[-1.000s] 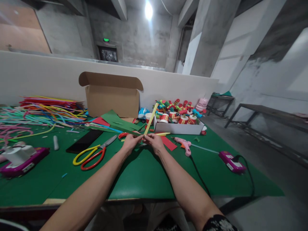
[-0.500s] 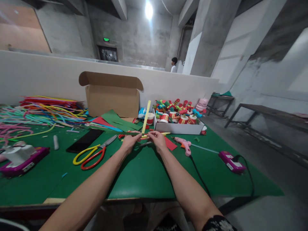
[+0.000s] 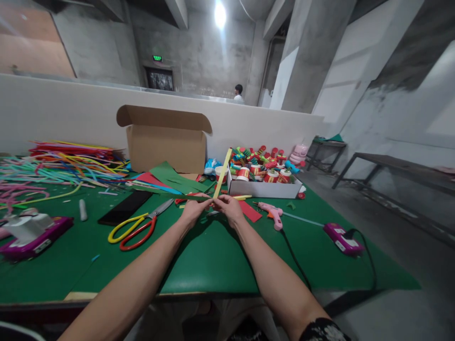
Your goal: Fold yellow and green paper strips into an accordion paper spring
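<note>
My left hand (image 3: 194, 209) and my right hand (image 3: 229, 209) meet over the middle of the table, fingertips pinched together. A yellow paper strip (image 3: 222, 173) rises from between them, leaning right. From my left fingers a long dark green paper strip (image 3: 170, 193) runs out to the left. The two strips meet at my fingertips, where the fingers hide the join. Left of my hands lie scissors (image 3: 142, 226) with one yellow and one red handle. A red paper piece (image 3: 250, 211) and a pink glue gun (image 3: 272, 213) lie to the right.
A white box (image 3: 265, 189) holds colourful craft figures and cups. Behind stands an open cardboard box (image 3: 166, 147). Pipe cleaners (image 3: 71, 163) pile up at left. A black phone-like slab (image 3: 125, 207) and purple power strips (image 3: 343, 239) lie on the green table. A person (image 3: 238, 93) is beyond the partition.
My hands have come closer together, the right moving left until the fingertips meet. The yellow strip now leans further right. The person in the background has moved left.
</note>
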A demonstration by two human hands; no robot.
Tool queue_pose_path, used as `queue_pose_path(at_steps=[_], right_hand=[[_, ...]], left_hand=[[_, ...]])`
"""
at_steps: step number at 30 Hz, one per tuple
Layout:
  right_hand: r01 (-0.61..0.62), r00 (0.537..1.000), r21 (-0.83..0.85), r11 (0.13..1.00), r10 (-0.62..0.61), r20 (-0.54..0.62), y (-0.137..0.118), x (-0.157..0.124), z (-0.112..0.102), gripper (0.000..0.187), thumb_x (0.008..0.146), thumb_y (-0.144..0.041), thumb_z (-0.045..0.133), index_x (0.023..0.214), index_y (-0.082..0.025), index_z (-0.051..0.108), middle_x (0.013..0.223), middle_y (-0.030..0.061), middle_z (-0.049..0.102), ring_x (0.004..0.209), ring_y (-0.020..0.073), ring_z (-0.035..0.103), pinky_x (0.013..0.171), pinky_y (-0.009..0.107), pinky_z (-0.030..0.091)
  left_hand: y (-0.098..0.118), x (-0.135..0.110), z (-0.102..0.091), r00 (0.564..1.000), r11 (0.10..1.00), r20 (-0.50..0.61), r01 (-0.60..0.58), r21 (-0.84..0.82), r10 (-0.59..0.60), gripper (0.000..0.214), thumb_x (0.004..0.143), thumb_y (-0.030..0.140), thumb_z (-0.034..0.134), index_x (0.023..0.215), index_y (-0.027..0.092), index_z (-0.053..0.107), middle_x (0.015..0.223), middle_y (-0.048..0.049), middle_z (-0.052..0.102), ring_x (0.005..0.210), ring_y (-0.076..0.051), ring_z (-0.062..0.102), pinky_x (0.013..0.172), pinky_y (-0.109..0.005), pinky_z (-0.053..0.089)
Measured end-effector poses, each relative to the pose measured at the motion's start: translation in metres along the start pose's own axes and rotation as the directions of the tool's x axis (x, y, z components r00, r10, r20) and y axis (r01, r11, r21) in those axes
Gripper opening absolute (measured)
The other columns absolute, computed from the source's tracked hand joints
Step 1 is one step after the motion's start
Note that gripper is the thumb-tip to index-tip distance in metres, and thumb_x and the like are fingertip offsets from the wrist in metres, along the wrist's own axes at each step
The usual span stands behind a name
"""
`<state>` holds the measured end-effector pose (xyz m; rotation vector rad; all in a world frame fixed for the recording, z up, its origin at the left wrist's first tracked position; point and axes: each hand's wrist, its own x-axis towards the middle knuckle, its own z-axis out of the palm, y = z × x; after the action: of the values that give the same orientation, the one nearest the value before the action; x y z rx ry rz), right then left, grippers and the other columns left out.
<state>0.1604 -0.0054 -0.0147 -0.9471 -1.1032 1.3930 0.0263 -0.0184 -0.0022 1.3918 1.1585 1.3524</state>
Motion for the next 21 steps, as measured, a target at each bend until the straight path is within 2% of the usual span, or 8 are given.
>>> queue_pose_path(at_steps=[4,9,11,13,14,16,19,21], right_hand=[[-0.006,1.0,0.029,1.0,0.006,0.019,-0.006,0.0,-0.008,0.039,0.045,-0.042,0.081,0.065,-0.017,0.059,0.059,-0.0042,0.059,0.054,0.0097,0.056,0.063,0.026,0.048],[-0.061,0.983,0.089,0.994,0.044,0.181,-0.019,-0.004,-0.016,0.036,0.052,-0.041,0.079,0.069,-0.019,0.056,0.055,-0.0067,0.054,0.052,0.0083,0.054,0.063,0.026,0.049],[-0.094,0.969,0.085,0.992,0.072,0.237,-0.021,-0.007,-0.016,0.034,0.052,-0.038,0.08,0.068,-0.018,0.057,0.053,-0.0068,0.052,0.05,0.0076,0.051,0.062,0.026,0.049],[-0.133,0.953,0.049,0.99,0.114,0.281,-0.021,-0.009,-0.014,0.033,0.052,-0.036,0.08,0.068,-0.017,0.058,0.053,-0.0061,0.052,0.05,0.0075,0.05,0.06,0.025,0.049],[-0.149,0.944,0.03,0.988,0.133,0.301,-0.021,-0.01,-0.013,0.032,0.052,-0.035,0.08,0.068,-0.017,0.059,0.054,-0.0054,0.053,0.05,0.0074,0.05,0.06,0.025,0.049],[-0.167,0.932,0.01,0.986,0.154,0.328,-0.02,-0.011,-0.012,0.031,0.053,-0.034,0.08,0.069,-0.016,0.061,0.057,-0.0045,0.055,0.049,0.0066,0.049,0.061,0.025,0.049],[-0.176,0.936,0.026,0.984,0.159,0.313,-0.018,-0.01,-0.013,0.028,0.054,-0.032,0.079,0.068,-0.016,0.06,0.054,-0.0058,0.052,0.048,0.0056,0.046,0.062,0.025,0.049],[-0.18,0.947,0.056,0.982,0.158,0.278,-0.017,-0.008,-0.014,0.027,0.055,-0.031,0.078,0.066,-0.017,0.059,0.051,-0.0068,0.049,0.047,0.006,0.046,0.061,0.025,0.049]], left_hand=[[-0.005,0.004,-0.002,0.996,0.996,0.091,0.028,-0.085,-0.02,0.022,0.055,0.032,0.07,0.068,0.017,0.06,0.054,0.0025,0.055,0.049,-0.011,0.048,0.05,-0.023,0.039],[-0.005,0.011,-0.008,0.999,0.971,-0.051,-0.012,-0.241,0.0,0.038,0.056,0.039,0.071,0.084,0.016,0.061,0.069,0.0006,0.059,0.052,-0.008,0.049,0.05,-0.021,0.04],[-0.001,0.011,-0.009,1.0,0.964,0.009,0.001,-0.265,0.002,0.051,0.059,0.045,0.07,0.099,0.015,0.06,0.065,0.0013,0.057,0.051,-0.008,0.048,0.051,-0.021,0.039],[0.002,0.01,-0.01,0.991,0.97,0.136,0.028,-0.242,0.005,0.059,0.06,0.048,0.069,0.107,0.014,0.059,0.063,0.0014,0.056,0.05,-0.009,0.047,0.051,-0.021,0.039],[0.003,0.009,-0.009,0.981,0.978,0.194,0.024,-0.209,0.017,0.057,0.061,0.049,0.068,0.105,0.015,0.06,0.064,0.0005,0.057,0.052,-0.01,0.048,0.051,-0.022,0.039],[0.002,0.008,-0.009,0.966,0.994,0.252,-0.026,-0.106,0.052,0.045,0.061,0.049,0.068,0.09,0.016,0.065,0.064,-0.0011,0.059,0.055,-0.011,0.05,0.052,-0.022,0.039],[-0.001,0.007,-0.008,0.976,0.993,0.187,-0.119,0.002,0.116,0.034,0.066,0.051,0.063,0.064,0.017,0.062,0.056,0.0002,0.055,0.053,-0.011,0.047,0.05,-0.022,0.036],[-0.004,0.009,-0.008,0.986,0.99,0.092,-0.14,-0.028,0.142,0.036,0.07,0.051,0.059,0.059,0.017,0.058,0.05,0.0022,0.05,0.049,-0.01,0.043,0.049,-0.021,0.034]])
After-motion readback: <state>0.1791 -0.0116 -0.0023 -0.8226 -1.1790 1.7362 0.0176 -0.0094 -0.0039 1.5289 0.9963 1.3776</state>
